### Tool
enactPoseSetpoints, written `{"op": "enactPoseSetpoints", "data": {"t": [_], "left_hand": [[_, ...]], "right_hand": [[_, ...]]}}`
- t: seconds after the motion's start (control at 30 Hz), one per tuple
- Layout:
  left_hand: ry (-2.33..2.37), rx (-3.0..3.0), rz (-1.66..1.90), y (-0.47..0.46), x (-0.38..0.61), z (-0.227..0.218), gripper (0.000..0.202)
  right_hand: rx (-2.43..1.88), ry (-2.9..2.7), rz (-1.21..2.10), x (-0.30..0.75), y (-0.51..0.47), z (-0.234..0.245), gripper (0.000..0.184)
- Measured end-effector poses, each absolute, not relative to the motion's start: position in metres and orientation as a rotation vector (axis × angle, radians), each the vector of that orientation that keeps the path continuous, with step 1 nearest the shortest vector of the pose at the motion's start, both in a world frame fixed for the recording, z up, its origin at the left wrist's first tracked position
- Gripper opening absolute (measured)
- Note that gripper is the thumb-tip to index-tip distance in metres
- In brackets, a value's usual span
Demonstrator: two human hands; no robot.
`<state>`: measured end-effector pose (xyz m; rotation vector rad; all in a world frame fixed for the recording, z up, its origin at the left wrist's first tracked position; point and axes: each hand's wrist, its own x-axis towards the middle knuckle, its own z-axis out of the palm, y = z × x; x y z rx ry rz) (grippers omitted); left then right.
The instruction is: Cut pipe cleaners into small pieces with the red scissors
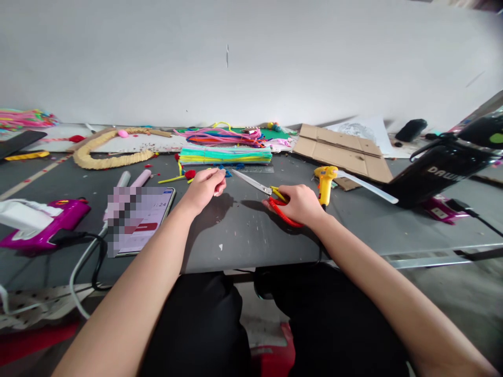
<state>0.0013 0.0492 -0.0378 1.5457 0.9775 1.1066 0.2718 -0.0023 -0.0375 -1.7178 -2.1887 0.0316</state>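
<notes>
My right hand [296,204] is wrapped round the handles of a pair of scissors [251,182] with red and yellow grips. The blades look closed and point up and left. Their tip is close to my left hand [206,187], whose fingers are curled together in a pinch. Whatever those fingers hold is hidden or too small to name. Just behind lie small blue pieces [240,166], a red fuzzy ball [190,174] and a yellow pipe cleaner [173,179].
Bundled pipe cleaners [226,156] lie at the back. A yellow glue gun [325,186] stands right of my right hand, beside folded cardboard [341,149] and a black bottle [436,167]. On the left are a phone [153,209], a purple power strip [66,222] and a curved beige strip [90,157].
</notes>
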Motion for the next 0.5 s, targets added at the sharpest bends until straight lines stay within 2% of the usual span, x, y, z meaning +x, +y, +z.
{"op": "enactPoseSetpoints", "data": {"t": [0.5], "left_hand": [[0.966,1.504,1.113,0.0492,0.0032,-0.0368,0.038]], "right_hand": [[-1.738,-2.248,0.015,0.2694,-0.0028,-0.0356,0.055]]}}
